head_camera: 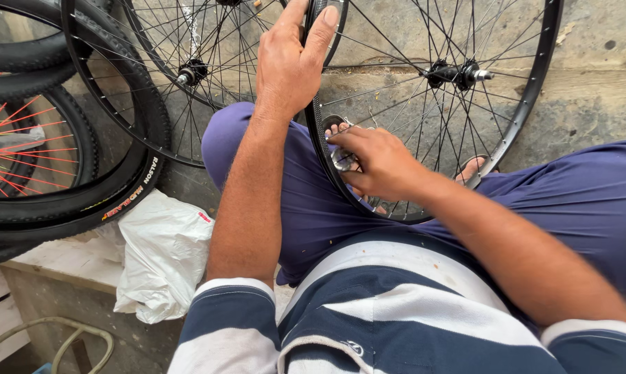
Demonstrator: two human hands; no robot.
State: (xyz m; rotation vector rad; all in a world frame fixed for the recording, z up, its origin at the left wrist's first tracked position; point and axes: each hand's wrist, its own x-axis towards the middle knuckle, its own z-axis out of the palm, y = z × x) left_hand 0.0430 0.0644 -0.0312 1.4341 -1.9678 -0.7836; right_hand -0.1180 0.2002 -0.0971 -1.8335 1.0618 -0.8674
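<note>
A bare black bicycle rim [527, 104] with thin spokes and a metal hub [458, 72] stands upright between my knees. My left hand [290, 59] grips the rim's upper left edge, fingers wrapped over it. My right hand [378, 165] is lower down at the rim's left side, its fingers closed on a small round metal spoke tool [342, 158] set against the spokes near the rim. My toes show through the spokes behind that hand.
More wheels lean against the concrete wall on the left: a black tyred wheel [129, 187], a second spoked wheel [188, 69] and one with red spokes [22, 145]. A crumpled white plastic bag [162, 256] lies on a ledge below them.
</note>
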